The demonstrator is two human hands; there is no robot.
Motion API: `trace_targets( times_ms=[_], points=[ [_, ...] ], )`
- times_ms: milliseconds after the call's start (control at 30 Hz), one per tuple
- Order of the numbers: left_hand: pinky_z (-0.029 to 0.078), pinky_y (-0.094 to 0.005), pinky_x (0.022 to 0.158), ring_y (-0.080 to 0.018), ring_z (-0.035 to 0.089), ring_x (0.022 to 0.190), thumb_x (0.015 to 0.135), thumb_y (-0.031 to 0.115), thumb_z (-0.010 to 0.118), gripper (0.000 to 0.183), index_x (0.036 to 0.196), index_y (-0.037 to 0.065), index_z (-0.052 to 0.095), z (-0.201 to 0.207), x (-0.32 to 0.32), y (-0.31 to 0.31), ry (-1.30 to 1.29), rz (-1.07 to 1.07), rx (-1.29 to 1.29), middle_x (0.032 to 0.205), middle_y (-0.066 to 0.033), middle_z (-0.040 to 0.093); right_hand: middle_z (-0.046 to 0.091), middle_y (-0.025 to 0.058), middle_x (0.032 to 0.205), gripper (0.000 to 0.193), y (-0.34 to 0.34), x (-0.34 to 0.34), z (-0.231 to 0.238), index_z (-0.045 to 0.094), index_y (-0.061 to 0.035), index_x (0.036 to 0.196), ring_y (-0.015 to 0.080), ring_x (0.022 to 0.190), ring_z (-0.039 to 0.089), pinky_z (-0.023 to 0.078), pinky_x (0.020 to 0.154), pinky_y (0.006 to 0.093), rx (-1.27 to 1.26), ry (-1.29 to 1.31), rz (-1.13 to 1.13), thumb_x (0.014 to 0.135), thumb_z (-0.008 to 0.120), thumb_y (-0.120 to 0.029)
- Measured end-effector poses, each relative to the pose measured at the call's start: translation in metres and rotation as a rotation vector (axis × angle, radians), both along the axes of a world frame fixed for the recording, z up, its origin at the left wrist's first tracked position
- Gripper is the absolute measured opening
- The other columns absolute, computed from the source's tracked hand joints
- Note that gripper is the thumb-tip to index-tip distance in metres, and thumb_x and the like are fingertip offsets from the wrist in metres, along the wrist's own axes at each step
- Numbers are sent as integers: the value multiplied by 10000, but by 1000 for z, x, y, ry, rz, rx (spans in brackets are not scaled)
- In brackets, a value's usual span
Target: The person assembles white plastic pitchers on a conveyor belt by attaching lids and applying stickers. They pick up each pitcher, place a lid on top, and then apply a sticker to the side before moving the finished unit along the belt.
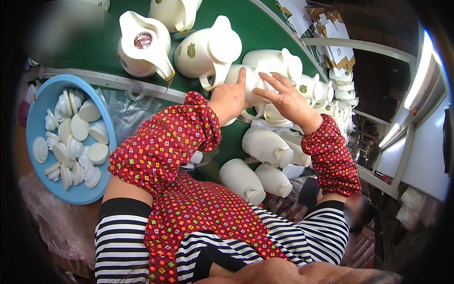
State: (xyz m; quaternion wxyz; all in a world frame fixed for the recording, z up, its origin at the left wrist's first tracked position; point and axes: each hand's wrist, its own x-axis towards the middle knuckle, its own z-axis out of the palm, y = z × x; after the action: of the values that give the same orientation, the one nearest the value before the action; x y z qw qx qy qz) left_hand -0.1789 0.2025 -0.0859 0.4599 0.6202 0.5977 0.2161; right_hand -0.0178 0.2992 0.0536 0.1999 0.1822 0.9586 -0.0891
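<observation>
A cream-white thermos jug (251, 81) stands between my two hands at the near edge of the green bench. My left hand (228, 102) grips its left side, index finger stretched along it. From the right, my right hand (289, 100) curls its spread fingers over the jug's top. My hands cover much of this jug, so its lid and handle are partly hidden. Just beyond my left hand is another jug (203, 52) with a small green print. Farther left, an open-topped jug (142, 52) shows a shiny inside.
A blue basin (111, 156) of white stoppers (79, 128) sits at the left. Several jug bodies (242, 180) lie below the bench edge. More jugs (307, 87) line the right. Clear plastic bags (125, 113) lie beside the basin. A metal frame (364, 49) rises at the right.
</observation>
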Motion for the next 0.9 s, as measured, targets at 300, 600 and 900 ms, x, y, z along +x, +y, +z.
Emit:
trace_targets(
  times_ms=[300,600,900],
  points=[
    [606,-480,803,-404,758,883,868,519,809,1178,1629,-74,133,-3,3,-1,-2,9,-4,939,-256,750,414,149,1638,614,-6,-3,5,607,-248,1447,457,1503,384,495,1137,498,33,-72,126,862,794,-236],
    [600,-489,804,-415,751,885,877,515,803,1171,1616,-100,133,4,0,0,-1,-9,-12,934,-265,744,574,314,1437,750,-15,-17,-1,550,-82,1485,451,1218,656,551,1029,474,-80,-12,-604,831,867,-265],
    [594,-498,804,-431,748,864,885,532,792,1162,1603,-113,144,-6,7,0,7,3,25,930,-275,740,505,257,1542,663,3,-15,7,553,-112,1458,442,1330,587,551,1041,454,-14,-293,-318,887,805,-334]
  ],
)
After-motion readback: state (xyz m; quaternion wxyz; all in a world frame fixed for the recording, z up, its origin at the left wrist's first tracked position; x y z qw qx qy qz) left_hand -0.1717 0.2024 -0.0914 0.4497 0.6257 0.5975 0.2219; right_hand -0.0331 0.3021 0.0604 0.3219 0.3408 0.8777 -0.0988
